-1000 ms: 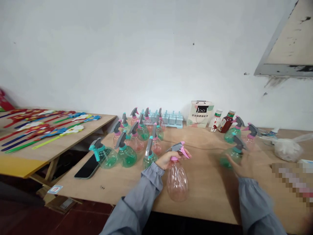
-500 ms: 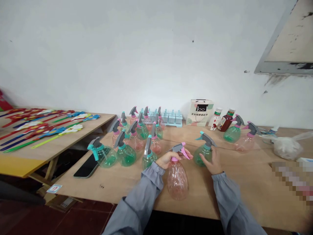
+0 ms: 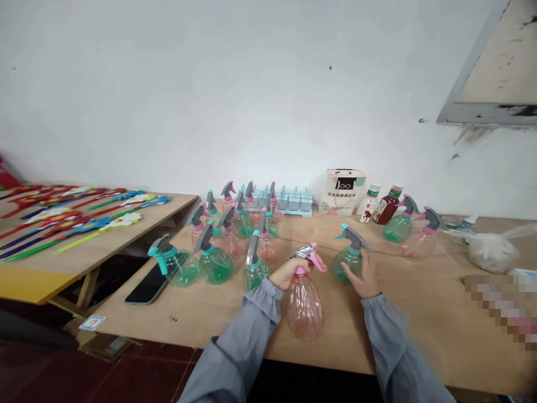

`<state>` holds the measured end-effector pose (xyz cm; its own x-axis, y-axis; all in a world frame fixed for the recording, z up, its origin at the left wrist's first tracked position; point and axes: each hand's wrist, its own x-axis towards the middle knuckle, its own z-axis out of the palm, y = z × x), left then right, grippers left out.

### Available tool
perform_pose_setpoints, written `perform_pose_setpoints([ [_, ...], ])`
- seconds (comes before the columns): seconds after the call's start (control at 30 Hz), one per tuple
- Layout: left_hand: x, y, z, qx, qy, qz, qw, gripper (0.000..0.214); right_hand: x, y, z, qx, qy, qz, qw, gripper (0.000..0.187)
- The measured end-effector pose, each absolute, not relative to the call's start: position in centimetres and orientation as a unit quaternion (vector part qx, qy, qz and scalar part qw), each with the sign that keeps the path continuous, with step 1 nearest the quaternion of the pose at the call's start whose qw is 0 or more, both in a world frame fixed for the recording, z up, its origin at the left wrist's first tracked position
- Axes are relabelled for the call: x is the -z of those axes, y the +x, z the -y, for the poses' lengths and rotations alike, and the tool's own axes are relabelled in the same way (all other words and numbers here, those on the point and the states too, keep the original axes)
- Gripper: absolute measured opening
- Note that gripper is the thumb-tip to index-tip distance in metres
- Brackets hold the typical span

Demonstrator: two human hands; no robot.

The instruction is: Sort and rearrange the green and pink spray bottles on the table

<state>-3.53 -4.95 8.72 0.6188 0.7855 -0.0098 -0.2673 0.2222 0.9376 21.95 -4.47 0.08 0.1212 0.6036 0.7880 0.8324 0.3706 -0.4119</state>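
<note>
A clear pink spray bottle (image 3: 305,310) with a grey and pink trigger head stands near the table's front edge. My left hand (image 3: 289,271) is closed around its neck, just below the head. Close by on the right is a green spray bottle (image 3: 342,267) with a grey and turquoise head. My right hand (image 3: 366,275) is beside that bottle, thumb and fingers apart, the thumb overlapping its lower side. Whether the fingertips touch it I cannot tell. Another green spray bottle (image 3: 254,275) stands left of my left hand.
Several pink and green spray bottles (image 3: 218,268) crowd the left, beside a phone (image 3: 146,286). Behind are a pale blue mould rack (image 3: 296,202), paper bag (image 3: 342,193) and two drink bottles (image 3: 388,207). Two more sprayers (image 3: 398,226) and a plastic bag (image 3: 493,252) lie right.
The pink bottle's head has turned slightly in my left hand, and its top now catches the light. My right hand stays beside the green bottle.
</note>
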Motion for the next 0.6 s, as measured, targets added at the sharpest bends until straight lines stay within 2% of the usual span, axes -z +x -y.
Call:
perform_pose_setpoints([
  [0.13,-8.89,-3.42,5.18,-0.378,0.505,-0.24,0.738,0.026,0.1,21.92,4.43,0.115,-0.558,0.645,0.509,0.066],
  [0.3,-8.96,-3.42,5.64,-0.403,0.427,-0.304,0.75,0.014,0.23,21.81,4.44,0.113,-0.561,0.643,0.509,0.066],
  [0.5,-9.53,-3.42,5.57,-0.402,0.5,-0.269,0.718,0.029,0.35,21.86,4.37,0.107,-0.56,0.644,0.51,0.067],
  [0.6,-9.52,-3.36,5.5,-0.408,0.506,-0.27,0.711,0.026,0.38,21.88,4.38,0.104,-0.563,0.644,0.508,0.067],
])
